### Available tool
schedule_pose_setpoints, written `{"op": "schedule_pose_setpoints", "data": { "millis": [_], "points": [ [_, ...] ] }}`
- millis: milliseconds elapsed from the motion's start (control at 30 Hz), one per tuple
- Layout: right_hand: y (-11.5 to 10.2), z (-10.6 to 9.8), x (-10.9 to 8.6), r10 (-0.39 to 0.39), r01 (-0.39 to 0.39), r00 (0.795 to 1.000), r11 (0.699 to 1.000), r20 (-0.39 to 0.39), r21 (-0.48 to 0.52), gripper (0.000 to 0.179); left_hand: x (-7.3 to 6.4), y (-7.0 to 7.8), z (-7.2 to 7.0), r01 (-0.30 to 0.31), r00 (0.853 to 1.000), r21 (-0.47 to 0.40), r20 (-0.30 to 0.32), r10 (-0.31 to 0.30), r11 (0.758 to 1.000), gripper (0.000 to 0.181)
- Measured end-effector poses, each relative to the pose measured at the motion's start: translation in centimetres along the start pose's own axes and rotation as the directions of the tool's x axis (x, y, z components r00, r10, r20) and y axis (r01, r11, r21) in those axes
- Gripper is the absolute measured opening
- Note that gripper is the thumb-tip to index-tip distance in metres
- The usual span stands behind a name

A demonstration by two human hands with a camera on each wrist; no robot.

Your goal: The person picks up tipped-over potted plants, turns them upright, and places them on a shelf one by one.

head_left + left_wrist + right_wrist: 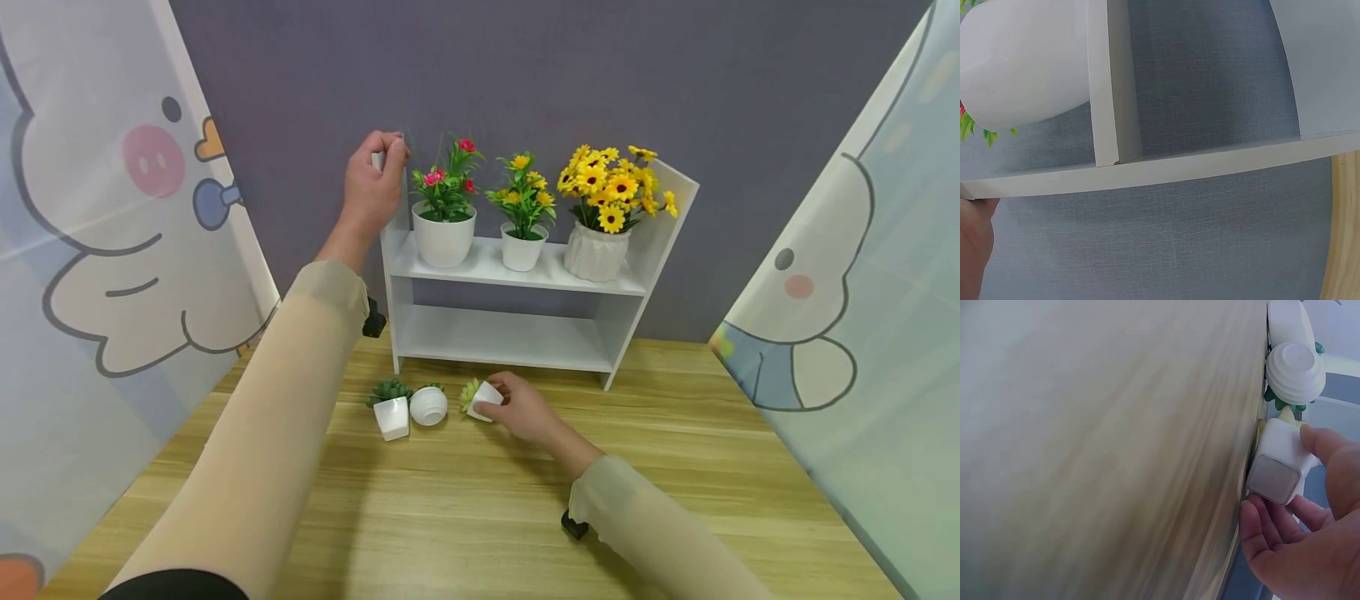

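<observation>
Tabletop (465, 517): pot (487, 394) inside right grip (529, 412)

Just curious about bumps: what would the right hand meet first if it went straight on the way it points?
The right hand is holding a small square pot. Past that, it would probably meet the round white pot or the lower edge of the white shelf; depth leaves it unclear which.

Table (450, 517): brightly lit, glare spread near.
Left sleeve (277, 400): soft shadow cast rightward.
Shelf (1210, 167): edge bowed, left wrist view.
Wood grain (1116, 456): blurred, right wrist view.
</observation>
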State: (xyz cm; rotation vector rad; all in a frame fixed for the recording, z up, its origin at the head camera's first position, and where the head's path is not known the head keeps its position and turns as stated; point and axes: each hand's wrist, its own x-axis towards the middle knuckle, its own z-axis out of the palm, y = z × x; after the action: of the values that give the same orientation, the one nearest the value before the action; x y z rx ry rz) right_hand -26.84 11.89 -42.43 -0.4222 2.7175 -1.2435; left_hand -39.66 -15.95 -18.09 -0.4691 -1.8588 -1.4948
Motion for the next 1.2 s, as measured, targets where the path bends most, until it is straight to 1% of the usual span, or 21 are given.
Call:
{"op": "schedule_pose_setpoints", "data": {
  "millis": [167,300,533,733,900,1000,1200],
  "points": [
    [-0.2,0.0,0.4,-0.028,0.028,1.0,0.998,0.0,-0.058,0.06,-0.1,0.0,0.0,-0.004,1.0,0.011,-0.006,0.004,1.0,0.022],
    [-0.2,-0.1,0.5,-0.032,0.032,0.999,0.994,-0.006,-0.105,0.058,-0.1,0.1,0.0,-0.002,1.0,0.017,-0.006,0.002,1.0,0.022],
    [-0.2,-0.1,0.2,-0.051,0.051,0.999,0.99,0.001,-0.135,0.05,-0.2,0.3,0.0,0.006,1.0,0.029,0.008,-0.006,1.0,0.023],
    [-0.1,-0.3,-0.1,-0.066,0.064,0.998,0.991,-0.006,-0.115,0.048,-0.3,0.4,0.0,0.002,1.0,0.042,0.019,-0.003,0.999,0.023],
    [0.2,-0.6,-0.6,-0.035,0.033,0.999,0.998,-0.029,-0.062,0.051,-0.3,0.5,0.0,-0.002,1.0,0.035,0.016,0.001,0.999,0.023],
    [0.4,-0.7,-0.8,-0.022,0.021,0.999,0.999,-0.027,-0.025,0.052,-0.3,0.5,0.0,-0.002,1.0,0.033,0.02,0.002,0.999,0.023],
    [1.1,-0.8,-0.8,-0.021,0.021,1.0,0.999,-0.017,-0.029,0.054,-0.4,0.3,-0.1,0.009,1.0,0.047,0.022,-0.01,0.999,0.023]
  ]
}}
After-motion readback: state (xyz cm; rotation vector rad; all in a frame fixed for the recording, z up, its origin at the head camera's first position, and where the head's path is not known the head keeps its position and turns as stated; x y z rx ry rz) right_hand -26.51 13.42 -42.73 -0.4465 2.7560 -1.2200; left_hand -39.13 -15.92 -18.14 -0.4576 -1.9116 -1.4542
